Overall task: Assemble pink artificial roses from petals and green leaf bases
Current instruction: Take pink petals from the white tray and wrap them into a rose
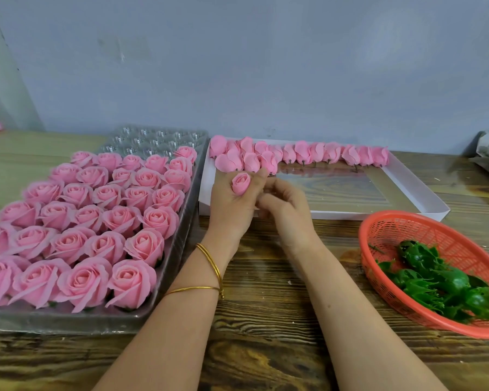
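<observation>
Left hand (232,206) sits at frame centre, its grip pinching one pink bud (240,183) between thumb and fingertips. The bud stands roughly upright, long axis running bottom to top of frame, tip leaning slightly right, petal swirl facing the camera. Its base is hidden inside the grip.

Right hand (290,214) is just right of it, touching or nearly touching the left hand's fingers, with its own fingers curled in toward the bud's underside. Cannot tell whether that grip pinches anything; the fingertips are hidden behind the knuckles.

Key relation: green leaf bases (438,280) lie lower right of both hands, piled in the orange basket (395,230) at the right edge, well apart from the bud. The right hand is the nearer one, with bare worktop (266,306) between.

Judgement: the bud needs a base next, so the right hand likely reaches down-right while the left presents the bud stem-end down for seating.

Finished roses (96,221) fill the clear tray (68,323) at frame left, just beside the left forearm, with unfilled cells only at the tray's top end. Spare buds (322,153) line the far edge of the white box (350,215), just above the hands.
</observation>
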`<act>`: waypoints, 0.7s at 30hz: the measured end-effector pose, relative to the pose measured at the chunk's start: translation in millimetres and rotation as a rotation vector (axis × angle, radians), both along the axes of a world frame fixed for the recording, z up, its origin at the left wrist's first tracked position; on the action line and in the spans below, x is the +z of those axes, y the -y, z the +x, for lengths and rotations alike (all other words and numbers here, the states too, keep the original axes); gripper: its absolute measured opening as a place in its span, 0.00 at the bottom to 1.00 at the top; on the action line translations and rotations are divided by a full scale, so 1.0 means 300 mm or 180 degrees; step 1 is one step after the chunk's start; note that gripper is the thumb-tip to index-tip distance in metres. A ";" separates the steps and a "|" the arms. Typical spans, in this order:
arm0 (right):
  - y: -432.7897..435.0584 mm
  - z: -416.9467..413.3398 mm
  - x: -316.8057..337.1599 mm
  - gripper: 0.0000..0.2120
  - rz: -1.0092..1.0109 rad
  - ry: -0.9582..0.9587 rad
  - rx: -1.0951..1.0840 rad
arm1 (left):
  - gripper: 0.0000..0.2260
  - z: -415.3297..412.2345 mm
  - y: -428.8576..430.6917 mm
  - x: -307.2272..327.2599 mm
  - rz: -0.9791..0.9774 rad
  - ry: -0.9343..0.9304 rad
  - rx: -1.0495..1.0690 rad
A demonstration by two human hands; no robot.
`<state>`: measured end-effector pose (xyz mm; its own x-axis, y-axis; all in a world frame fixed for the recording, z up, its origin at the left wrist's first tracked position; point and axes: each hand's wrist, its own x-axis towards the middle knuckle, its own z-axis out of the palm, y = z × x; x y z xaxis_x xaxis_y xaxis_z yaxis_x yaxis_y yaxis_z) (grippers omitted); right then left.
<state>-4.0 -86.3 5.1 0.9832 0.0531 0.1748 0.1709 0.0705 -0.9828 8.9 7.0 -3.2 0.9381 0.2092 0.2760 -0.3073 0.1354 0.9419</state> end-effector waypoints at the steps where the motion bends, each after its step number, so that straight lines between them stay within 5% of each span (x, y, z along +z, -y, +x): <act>1: 0.002 0.003 0.003 0.13 0.0083 -0.0051 -0.0100 | 0.15 0.000 -0.002 0.000 0.0104 0.0068 0.0111; 4: 0.009 0.005 0.009 0.05 0.0206 -0.0069 -0.0239 | 0.17 0.001 -0.006 -0.004 0.0497 0.0190 0.0329; 12: 0.000 -0.011 0.016 0.13 0.0097 0.0122 -0.0221 | 0.08 -0.011 0.007 0.000 0.1083 0.0516 0.0251; 21: 0.001 -0.013 0.017 0.11 -0.0059 0.0066 -0.0253 | 0.09 -0.027 0.007 0.003 0.1248 0.0434 0.0312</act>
